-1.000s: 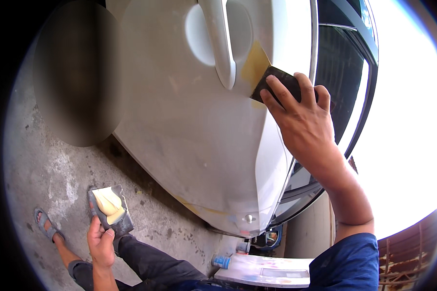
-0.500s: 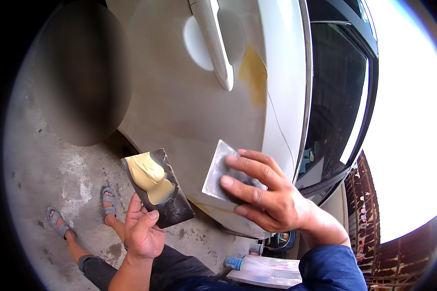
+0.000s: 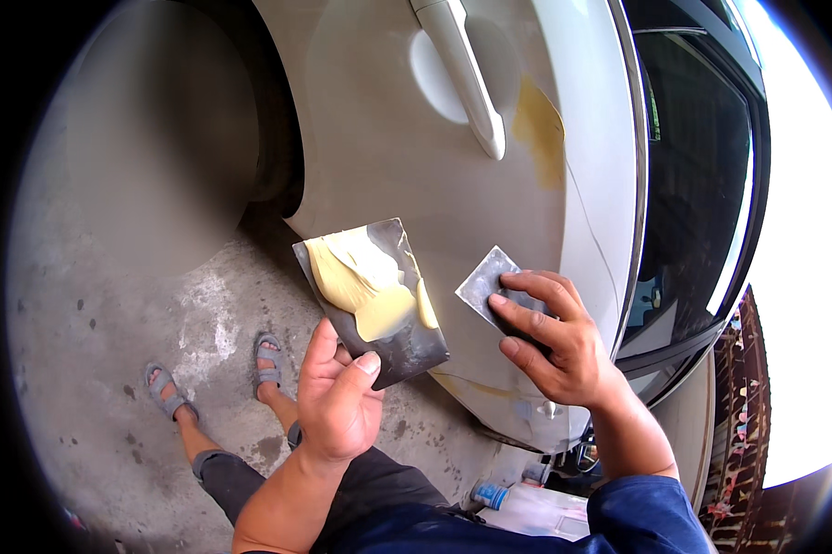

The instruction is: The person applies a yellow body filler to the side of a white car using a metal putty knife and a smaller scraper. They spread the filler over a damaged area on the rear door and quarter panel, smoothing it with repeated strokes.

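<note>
My left hand (image 3: 344, 392) grips the lower edge of a dark flat board (image 3: 397, 355), thumb on top. A thick mound of pale yellow body filler (image 3: 351, 272) covers its upper part, with a smear along the right edge. My right hand (image 3: 559, 337) pinches a small grey spreader (image 3: 490, 282), fingers spread over its face, apart from the board. Both are held in front of the pale car door (image 3: 416, 185). A yellow filler patch (image 3: 539, 129) lies on the door beside the white handle (image 3: 467, 78). Another yellowish patch (image 3: 471, 383) shows lower down.
The dark car window (image 3: 693, 175) runs along the right. A dark wheel arch (image 3: 282, 120) opens at the upper left. Below are the stained concrete floor (image 3: 130, 314) and my sandalled feet (image 3: 266, 365). A blue-labelled can (image 3: 490, 495) stands near a whitish surface (image 3: 536, 512).
A smear of filler now sits on the board's right edge. The board has moved up and right in view, and the spreader is to the right too. The whole view has shifted.
</note>
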Tool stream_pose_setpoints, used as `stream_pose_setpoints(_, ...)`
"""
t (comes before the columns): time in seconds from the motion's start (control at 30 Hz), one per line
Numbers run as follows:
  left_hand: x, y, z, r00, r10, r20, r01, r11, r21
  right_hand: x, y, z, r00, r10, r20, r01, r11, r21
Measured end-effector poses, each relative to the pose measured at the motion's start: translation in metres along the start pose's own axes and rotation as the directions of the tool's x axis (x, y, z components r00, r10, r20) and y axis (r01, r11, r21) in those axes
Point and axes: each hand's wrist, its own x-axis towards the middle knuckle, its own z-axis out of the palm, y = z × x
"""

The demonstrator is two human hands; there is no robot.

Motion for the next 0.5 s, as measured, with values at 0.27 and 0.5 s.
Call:
stream_pose_setpoints(0.27,-0.003,0.001,0.002,0.999,0.051,-0.01,-0.046,0.964,0.26,0.02,-0.043,0.004,0.991,-0.11,0.076,0.125,0.962,-0.243)
stream_pose_setpoints(0.5,-0.011,0.024,-0.02,0.916,0.392,0.08,-0.357,0.711,0.606,0.029,-0.008,-0.022,0.999,0.028,-0.024,-0.036,0.839,-0.544)
